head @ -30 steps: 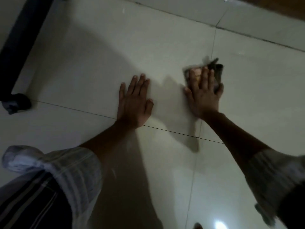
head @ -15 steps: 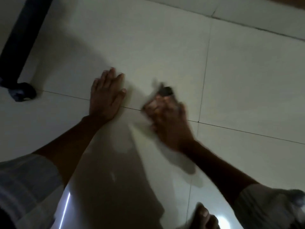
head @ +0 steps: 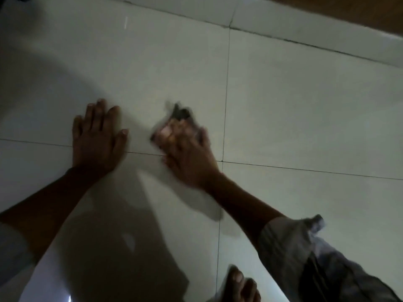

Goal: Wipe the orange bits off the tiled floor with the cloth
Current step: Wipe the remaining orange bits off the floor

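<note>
Dark crumpled cloth [head: 180, 115] lies on the glossy pale tiled floor [head: 305, 118], pinned under the fingers of the right hand [head: 187, 153], whose grip presses it flat just left of a grout line. Motion blur smears both, so whether the fingers curl round the fabric cannot be told. The left hand [head: 98, 136] rests flat, grip released, fingers spread on the tile nearby. Orange bits are not discernible in the dim light.

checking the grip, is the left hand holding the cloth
No, the left hand lies flat and bare on the tiled floor, while the cloth is under the right hand.
</note>
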